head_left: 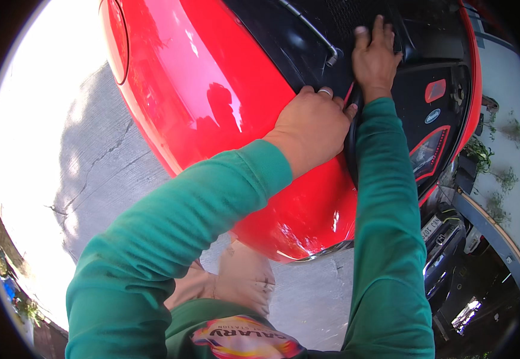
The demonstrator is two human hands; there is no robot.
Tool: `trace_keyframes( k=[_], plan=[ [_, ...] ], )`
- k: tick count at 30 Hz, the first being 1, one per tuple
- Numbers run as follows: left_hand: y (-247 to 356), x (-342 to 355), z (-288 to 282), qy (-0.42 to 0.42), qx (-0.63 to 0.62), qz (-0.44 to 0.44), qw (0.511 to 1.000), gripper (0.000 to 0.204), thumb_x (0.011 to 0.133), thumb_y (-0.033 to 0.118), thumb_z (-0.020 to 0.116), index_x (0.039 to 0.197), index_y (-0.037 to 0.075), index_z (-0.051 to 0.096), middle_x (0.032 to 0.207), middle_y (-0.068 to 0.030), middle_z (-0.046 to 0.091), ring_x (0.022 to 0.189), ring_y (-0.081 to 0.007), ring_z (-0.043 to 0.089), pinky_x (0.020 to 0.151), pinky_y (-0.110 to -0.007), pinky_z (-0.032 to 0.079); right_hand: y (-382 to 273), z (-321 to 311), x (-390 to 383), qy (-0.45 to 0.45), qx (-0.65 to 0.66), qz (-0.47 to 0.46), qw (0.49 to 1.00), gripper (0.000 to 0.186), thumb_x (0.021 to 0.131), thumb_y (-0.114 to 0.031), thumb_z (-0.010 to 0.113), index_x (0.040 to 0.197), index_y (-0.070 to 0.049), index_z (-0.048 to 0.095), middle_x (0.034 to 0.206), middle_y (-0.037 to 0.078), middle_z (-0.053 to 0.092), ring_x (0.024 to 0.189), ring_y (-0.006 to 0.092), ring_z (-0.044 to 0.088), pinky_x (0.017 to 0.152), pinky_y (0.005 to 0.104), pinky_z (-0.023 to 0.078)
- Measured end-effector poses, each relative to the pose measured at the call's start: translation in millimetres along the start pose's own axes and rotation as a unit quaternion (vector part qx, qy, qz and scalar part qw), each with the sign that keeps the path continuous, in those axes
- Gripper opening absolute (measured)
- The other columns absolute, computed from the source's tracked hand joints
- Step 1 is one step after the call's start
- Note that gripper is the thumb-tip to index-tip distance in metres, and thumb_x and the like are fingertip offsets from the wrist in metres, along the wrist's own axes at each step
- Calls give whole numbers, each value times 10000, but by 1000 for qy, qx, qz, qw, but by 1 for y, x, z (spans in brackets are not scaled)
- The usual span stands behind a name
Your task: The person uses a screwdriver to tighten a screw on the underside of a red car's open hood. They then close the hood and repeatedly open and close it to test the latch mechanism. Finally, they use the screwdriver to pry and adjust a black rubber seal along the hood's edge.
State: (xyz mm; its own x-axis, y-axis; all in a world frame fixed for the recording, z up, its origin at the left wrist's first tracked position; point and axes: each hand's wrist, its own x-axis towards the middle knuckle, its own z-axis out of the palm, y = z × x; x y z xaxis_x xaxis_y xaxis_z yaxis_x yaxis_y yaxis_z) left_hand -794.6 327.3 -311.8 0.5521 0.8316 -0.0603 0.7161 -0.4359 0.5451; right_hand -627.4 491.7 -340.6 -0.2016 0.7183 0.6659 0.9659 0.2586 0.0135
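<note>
My left hand [312,127] is closed, its fingers curled at the edge of the glossy red car body panel [236,107]. Its fingertips pinch at a curved black strip [351,149], which runs along that edge and passes partly under my right forearm. Farther ahead, my right hand [377,60] lies with fingers stretched on a black panel [332,21]. It holds nothing that I can see. On the same dark surface, left of my right hand, rests an L-shaped metal wrench [311,29] with a socket end. My right sleeve hides part of the strip.
Dark glass [445,128] with stickers lies right of my right arm. A dark parked car [442,245] stands beyond, at the lower right. Plants [481,155] line a pale wall. Cracked concrete ground [101,143] stretches left of the red car.
</note>
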Motion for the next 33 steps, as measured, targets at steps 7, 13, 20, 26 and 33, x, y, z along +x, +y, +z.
trace_keyframes(
  k=[7,13,20,26,33],
  plan=[
    [-17,-2,1,29,33,2,999,512,951,318,656,1428,131,677,1093,-89,730,1064,-284,690,929,-405,564,-14,-50,-30,-76,217,36,973,558,1033,-252,656,1508,8,518,1405,233,620,1273,367,637,1074,461,492],
    [-14,8,-4,3,51,9,999,493,956,252,616,1432,138,675,1097,-83,733,1086,-297,696,919,-421,588,-29,-205,-136,-429,136,149,881,499,946,-162,716,1436,-110,637,1033,175,648,930,330,687,834,444,597],
    [5,72,-17,115,27,100,988,372,978,280,683,1298,96,732,1025,-108,720,1034,-336,681,903,-449,561,-9,-195,-161,-373,112,125,912,447,930,-117,665,1373,-163,715,1050,96,602,1044,296,619,831,445,591],
    [9,119,38,-13,195,218,956,488,1073,419,538,1475,153,609,1467,-106,598,1511,-309,402,1296,-527,230,2,-187,-170,-378,119,121,910,414,922,-152,670,1328,-178,747,1033,90,571,1025,277,591,882,469,531],
    [17,131,35,-47,230,246,940,503,1063,325,523,1540,167,541,1497,-121,562,1515,-327,393,1277,-565,223,8,-180,-177,-352,178,183,901,394,923,-198,683,1309,-162,754,1008,80,587,1037,271,590,856,452,519]
  ],
)
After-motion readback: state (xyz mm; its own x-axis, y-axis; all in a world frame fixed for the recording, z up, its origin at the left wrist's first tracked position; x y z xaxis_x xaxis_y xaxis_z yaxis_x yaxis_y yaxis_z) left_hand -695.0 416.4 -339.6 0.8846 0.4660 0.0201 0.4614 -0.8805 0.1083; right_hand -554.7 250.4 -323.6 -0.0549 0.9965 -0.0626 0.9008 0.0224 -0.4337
